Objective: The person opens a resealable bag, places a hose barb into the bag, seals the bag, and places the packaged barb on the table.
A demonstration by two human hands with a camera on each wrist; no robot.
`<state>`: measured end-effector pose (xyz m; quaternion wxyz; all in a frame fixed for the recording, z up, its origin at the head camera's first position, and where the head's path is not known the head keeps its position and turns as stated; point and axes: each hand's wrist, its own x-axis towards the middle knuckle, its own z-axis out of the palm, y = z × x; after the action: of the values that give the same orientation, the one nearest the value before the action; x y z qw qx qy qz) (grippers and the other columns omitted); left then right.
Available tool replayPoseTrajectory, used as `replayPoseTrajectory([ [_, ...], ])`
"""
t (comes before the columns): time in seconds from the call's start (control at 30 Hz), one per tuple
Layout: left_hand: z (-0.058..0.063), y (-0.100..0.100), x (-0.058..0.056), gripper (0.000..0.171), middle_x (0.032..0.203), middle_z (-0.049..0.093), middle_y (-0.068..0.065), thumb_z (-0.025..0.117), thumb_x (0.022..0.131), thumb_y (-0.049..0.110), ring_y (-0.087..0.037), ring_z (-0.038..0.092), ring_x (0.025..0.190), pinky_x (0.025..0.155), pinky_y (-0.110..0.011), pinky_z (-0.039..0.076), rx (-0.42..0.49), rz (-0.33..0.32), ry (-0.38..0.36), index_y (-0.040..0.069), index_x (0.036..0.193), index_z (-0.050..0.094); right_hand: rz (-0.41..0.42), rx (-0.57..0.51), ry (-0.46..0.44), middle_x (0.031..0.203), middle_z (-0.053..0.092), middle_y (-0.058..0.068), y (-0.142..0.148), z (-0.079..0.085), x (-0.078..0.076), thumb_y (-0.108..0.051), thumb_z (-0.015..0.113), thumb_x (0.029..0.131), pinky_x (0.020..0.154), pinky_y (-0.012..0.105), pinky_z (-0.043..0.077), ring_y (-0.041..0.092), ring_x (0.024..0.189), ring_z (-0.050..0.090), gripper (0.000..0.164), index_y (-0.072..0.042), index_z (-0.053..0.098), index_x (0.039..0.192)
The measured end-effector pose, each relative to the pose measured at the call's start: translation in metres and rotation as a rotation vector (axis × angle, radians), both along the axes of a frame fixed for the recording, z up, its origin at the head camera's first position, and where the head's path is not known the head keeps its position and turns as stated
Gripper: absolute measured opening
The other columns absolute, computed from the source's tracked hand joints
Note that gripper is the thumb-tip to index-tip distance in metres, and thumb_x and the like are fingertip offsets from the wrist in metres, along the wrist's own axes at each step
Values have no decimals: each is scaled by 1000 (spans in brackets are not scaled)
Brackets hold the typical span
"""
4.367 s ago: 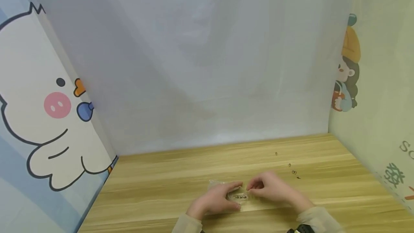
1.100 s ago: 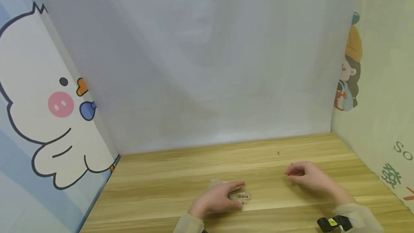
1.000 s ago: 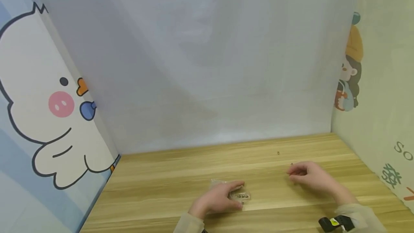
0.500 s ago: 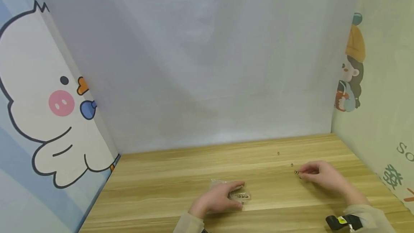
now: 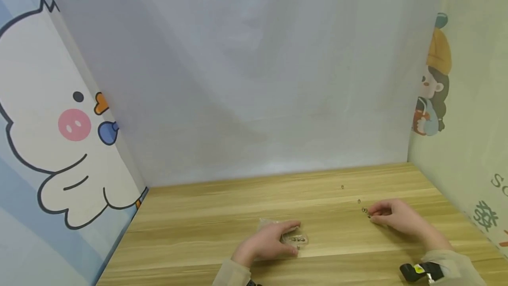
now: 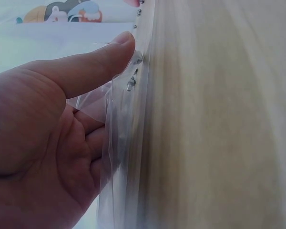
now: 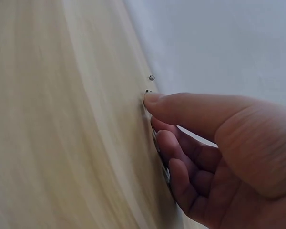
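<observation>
My left hand (image 5: pixel 270 241) grips a clear plastic bag (image 5: pixel 300 236) lying on the table, thumb at its edge and fingers curled behind the film. Several small shiny metal pieces (image 6: pixel 131 85) show inside the bag, close to the thumb. Further right, my right hand (image 5: pixel 397 216) is low over the tabletop, fingers curled, with thumb and index fingertips right at a tiny dark piece (image 5: pixel 369 216). I cannot tell whether they pinch it; the thumb hides that spot in the right wrist view. Just left of these fingertips lies a close pair of small metal pieces (image 5: pixel 364 210).
Two more small metal pieces lie further back, one just behind the pair (image 5: pixel 359 201) and another piece (image 5: pixel 342 187) towards the rear edge. The wooden table (image 5: pixel 190 224) ends at a pale backdrop (image 5: pixel 254 100), with printed cartoon walls on both sides.
My right hand has gone from beside the bag to the loose pieces on the right, then nudged further right, uncovering the pair. The left hand has stayed on the bag.
</observation>
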<state>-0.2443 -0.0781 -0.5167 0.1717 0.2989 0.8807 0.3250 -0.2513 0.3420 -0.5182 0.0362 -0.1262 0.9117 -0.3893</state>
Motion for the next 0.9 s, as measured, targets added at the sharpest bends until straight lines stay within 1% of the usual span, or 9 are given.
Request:
replayPoseTrajectory([
  [0.2, 1, 1, -1, 78, 157, 56, 6, 86, 92, 35, -17, 50, 144, 120, -40, 41, -7, -3, 7, 24, 161, 51, -22, 30, -1, 100, 74, 1, -3, -1, 0, -16, 80, 96, 76, 26, 55, 11, 88, 65, 20, -2, 78, 111],
  [0.43, 1, 0, 0, 78, 157, 56, 6, 86, 92, 34, -18, 50, 144, 120, -40, 41, -4, -3, 4, 23, 161, 51, -50, 61, 17, 97, 72, -1, -7, -2, 0, -16, 80, 96, 75, 28, 53, 13, 87, 63, 15, -5, 80, 106],
  [0.7, 6, 0, 3, 77, 157, 56, 5, 86, 92, 34, -19, 51, 144, 120, -40, 41, 3, -4, -11, 21, 160, 52, -55, 80, 26, 96, 73, -2, -8, 1, 3, -17, 80, 96, 75, 29, 53, 14, 86, 63, 13, -6, 80, 104],
  [0.9, 7, 1, 3, 77, 157, 57, 5, 86, 92, 34, -18, 51, 143, 120, -40, 42, 3, -6, -1, 21, 160, 52, -56, 93, 30, 97, 74, -1, -8, 3, 4, -16, 80, 96, 77, 30, 54, 15, 89, 64, 13, -7, 80, 104],
])
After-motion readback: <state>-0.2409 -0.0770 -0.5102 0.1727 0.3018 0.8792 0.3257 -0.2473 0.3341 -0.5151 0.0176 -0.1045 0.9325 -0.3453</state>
